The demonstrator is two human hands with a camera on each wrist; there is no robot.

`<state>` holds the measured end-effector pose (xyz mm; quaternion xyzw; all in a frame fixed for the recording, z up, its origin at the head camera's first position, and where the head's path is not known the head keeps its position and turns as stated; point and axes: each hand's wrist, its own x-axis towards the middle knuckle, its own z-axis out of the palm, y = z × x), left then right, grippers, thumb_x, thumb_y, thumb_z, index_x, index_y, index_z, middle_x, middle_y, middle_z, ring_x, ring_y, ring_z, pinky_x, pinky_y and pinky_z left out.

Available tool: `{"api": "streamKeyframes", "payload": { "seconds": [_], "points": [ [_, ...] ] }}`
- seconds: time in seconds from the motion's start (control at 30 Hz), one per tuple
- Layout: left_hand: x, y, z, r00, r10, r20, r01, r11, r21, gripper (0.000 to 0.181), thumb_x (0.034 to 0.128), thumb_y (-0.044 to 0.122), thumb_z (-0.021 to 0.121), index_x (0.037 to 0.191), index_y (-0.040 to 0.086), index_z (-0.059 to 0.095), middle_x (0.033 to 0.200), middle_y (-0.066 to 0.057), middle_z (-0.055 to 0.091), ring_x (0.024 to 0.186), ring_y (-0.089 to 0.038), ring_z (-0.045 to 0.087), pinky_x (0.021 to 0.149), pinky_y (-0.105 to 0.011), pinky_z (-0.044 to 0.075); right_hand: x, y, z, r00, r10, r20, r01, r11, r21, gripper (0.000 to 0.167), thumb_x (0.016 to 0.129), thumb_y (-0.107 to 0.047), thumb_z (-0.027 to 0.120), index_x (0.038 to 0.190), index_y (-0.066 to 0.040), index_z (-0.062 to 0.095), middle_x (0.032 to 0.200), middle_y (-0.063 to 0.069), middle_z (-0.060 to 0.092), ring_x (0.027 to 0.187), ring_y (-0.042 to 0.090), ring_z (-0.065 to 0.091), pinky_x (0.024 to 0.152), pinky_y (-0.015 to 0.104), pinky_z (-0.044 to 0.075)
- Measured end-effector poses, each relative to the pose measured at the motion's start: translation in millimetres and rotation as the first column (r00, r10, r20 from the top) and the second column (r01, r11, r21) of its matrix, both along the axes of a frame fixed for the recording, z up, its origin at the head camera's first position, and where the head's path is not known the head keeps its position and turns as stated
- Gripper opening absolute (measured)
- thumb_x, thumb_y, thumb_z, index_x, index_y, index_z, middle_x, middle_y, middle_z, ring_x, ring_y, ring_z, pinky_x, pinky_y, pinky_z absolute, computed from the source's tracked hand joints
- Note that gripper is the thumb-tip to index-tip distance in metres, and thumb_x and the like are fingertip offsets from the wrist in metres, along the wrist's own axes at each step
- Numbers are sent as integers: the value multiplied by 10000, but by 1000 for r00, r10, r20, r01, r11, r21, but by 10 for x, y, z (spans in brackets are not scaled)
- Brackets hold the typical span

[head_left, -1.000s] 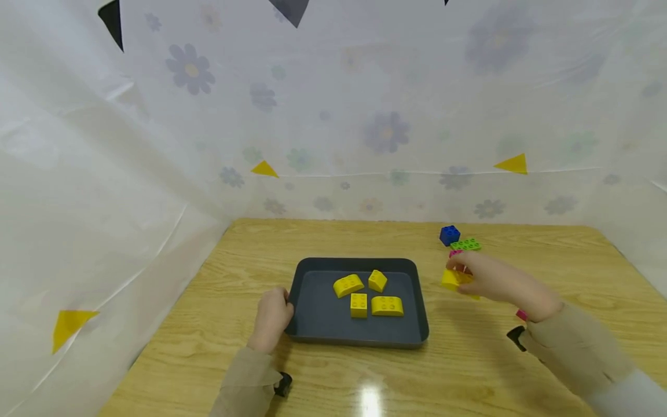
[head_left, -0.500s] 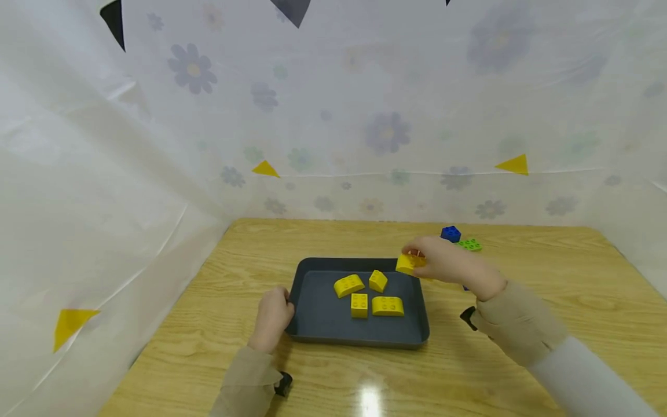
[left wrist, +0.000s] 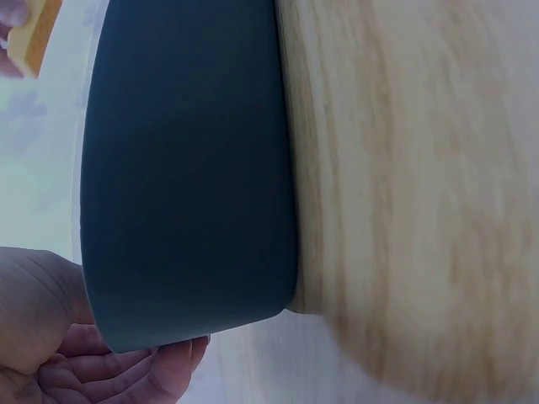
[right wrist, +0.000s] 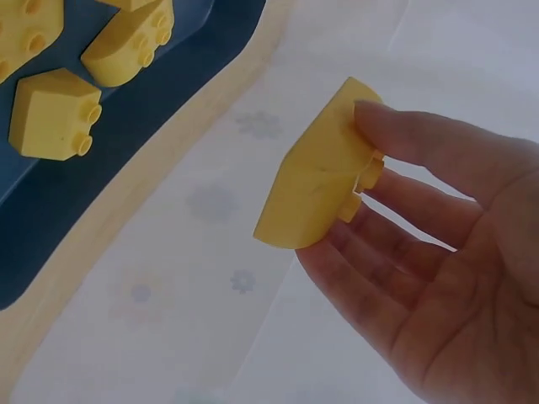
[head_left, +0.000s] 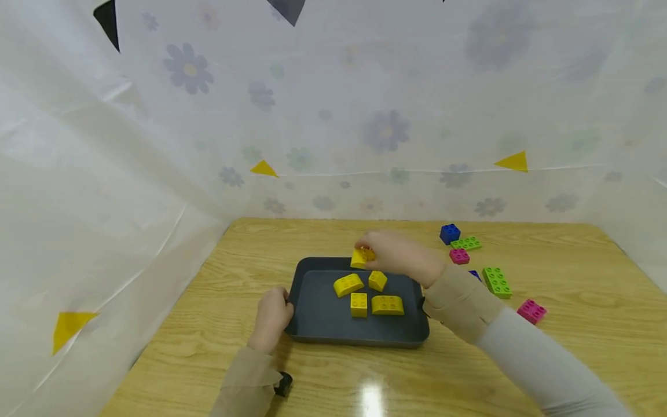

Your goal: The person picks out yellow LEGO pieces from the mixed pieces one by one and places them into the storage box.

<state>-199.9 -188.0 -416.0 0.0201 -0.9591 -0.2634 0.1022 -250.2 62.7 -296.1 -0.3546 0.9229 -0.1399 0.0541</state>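
A yellow toy brick (right wrist: 316, 177) is pinched between the thumb and fingers of my right hand (head_left: 398, 255), raised over the far rim of the dark tray (head_left: 323, 333). The right wrist view shows its curved faces and studs turned toward the palm. My left hand (head_left: 273, 315) grips the tray's left rim, fingers curled under the edge in the left wrist view. Inside the tray lie several yellow bricks: a curved one (head_left: 348, 285), a small sloped one (head_left: 377, 281), a square one (head_left: 358, 305) and a long rounded one (head_left: 388, 305).
Right of the tray, loose bricks lie on the wooden table (head_left: 208, 324): a blue one (head_left: 450, 234), green ones (head_left: 497, 282), pink ones (head_left: 532, 311) and another blue one partly behind the right sleeve (head_left: 464, 301). A flowered sheet (head_left: 333, 116) hangs behind the table.
My right hand has carried the yellow brick leftward from the loose bricks to above the tray's far edge, uncovering the bricks on the right. The left hand and tray stay put.
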Motion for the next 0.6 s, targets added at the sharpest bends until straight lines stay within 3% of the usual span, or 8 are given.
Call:
{"api": "streamKeyframes", "payload": {
  "seconds": [0.3,0.6],
  "points": [
    [11,-12,-2,1000,6,-2,-6,1000,-13,86,691,-96,529,661,-26,569,574,-74,526,483,-151,440,432,-262,352,-2,-428,-96,999,30,19,-30,1000,8,406,826,-148,655,1207,-44,560,1117,96,562,970,220,544,822,314,441],
    [17,26,8,1000,1,-2,-1,1000,-3,116,691,-100,527,626,-5,546,548,-42,479,470,-137,405,427,-246,320,22,-731,-205,997,47,60,-47,999,4,357,814,-122,665,1158,-52,596,1111,93,590,982,223,565,810,296,460]
  ]
}}
